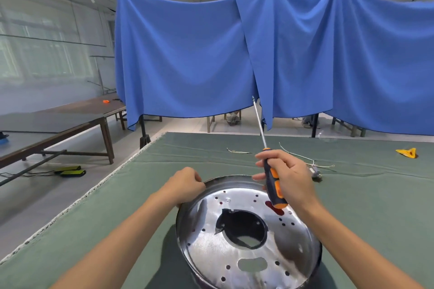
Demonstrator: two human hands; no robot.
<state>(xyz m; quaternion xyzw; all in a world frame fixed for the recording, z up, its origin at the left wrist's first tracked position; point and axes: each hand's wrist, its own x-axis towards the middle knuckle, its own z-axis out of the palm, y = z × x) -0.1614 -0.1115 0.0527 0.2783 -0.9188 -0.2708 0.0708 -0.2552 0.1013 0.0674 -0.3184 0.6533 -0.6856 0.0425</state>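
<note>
Steel disc (234, 253) 1, left hand (187, 183) gripping rim | screwdriver (275, 191) 1, right hand (290, 176) gripping

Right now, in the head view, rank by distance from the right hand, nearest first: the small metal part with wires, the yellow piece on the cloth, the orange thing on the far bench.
From the right hand:
1. Small metal part, just right of it.
2. Yellow piece, far right on the cloth.
3. Orange thing, on the left bench.
</note>
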